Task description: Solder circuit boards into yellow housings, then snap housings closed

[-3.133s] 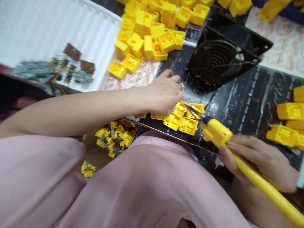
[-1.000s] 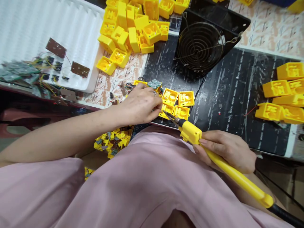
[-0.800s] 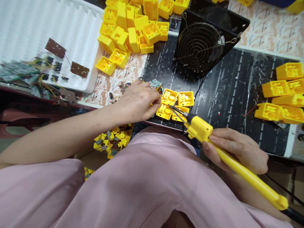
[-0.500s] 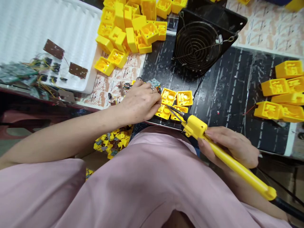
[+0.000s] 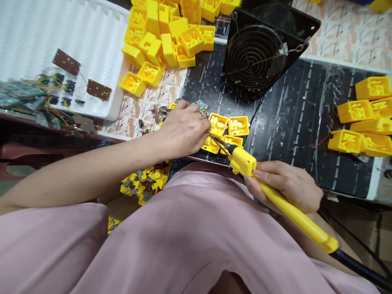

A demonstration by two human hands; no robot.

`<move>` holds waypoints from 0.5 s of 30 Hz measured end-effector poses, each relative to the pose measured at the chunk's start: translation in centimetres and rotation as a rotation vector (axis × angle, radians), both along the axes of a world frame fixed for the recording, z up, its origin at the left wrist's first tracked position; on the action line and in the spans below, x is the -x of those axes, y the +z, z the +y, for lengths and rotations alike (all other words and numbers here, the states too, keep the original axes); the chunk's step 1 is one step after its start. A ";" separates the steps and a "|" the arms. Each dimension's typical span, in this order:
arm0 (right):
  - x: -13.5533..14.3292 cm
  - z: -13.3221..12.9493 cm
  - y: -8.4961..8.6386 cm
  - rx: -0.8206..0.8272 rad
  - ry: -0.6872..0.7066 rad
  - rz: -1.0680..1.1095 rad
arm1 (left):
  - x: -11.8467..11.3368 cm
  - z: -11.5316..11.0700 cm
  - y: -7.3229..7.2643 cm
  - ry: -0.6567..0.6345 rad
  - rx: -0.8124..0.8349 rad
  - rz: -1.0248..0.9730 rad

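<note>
My right hand is wrapped round a yellow soldering tool, its thin dark tip pointing left to the small yellow housings. Four open yellow housings lie together at the front edge of the black mat. My left hand is over the leftmost of them, palm down with fingers bent and pressed together; what its fingertips hold is hidden. Just beyond its fingers lies a small green circuit board. Wires and small parts lie to the left of that hand.
A black fan stands behind the housings. Many yellow housings are heaped at the back, with several more at the right. A white foam tray with boards and wires is at the left. Yellow pieces lie below the table edge.
My right hand and the soldering tool have moved left, bringing the tip nearer my left fingers. My left hand has shifted very slightly.
</note>
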State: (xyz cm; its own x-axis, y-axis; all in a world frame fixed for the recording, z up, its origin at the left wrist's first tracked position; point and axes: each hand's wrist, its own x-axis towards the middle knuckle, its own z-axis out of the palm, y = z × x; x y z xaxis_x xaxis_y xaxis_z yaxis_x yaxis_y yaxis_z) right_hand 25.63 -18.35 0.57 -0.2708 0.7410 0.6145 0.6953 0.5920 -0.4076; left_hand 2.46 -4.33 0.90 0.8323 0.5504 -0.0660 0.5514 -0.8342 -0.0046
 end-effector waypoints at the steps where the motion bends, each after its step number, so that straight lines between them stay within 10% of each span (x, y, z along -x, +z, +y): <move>1: 0.0 0.1 0.0 -0.002 0.009 -0.013 | -0.1 0.0 0.0 -0.001 0.006 0.001; 15: -0.1 0.6 0.5 -0.019 0.062 -0.048 | -0.3 0.2 0.2 0.007 0.029 0.048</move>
